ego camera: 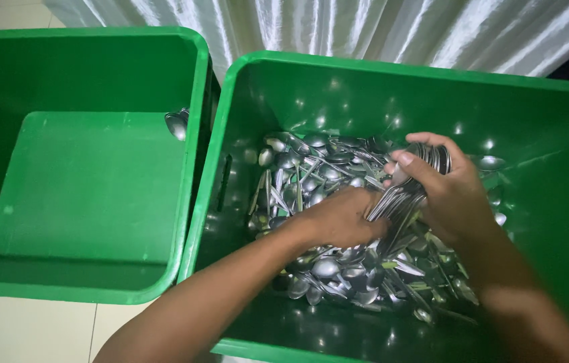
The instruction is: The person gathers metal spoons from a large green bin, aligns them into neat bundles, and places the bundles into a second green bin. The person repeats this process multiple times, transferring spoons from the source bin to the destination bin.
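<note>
Gathering step: my right hand (449,191) clamping bundle of spoons (411,188) (bowls up), left hand (341,218) closing on handles beneath, over spoon pile (338,269) in bin (365,74). Next calls for firm two-handed lift, judging.

left hand (338,218), right hand (456,198), bare, sleeveless forearms

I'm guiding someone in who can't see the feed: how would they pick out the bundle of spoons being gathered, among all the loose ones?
Start at the right green bin, whose bottom is covered with a pile of loose metal spoons. Over the pile, the right hand grips a bundle of spoons, with the left hand at its handles. It is the only stacked, lifted group; the rest lie scattered.
</note>
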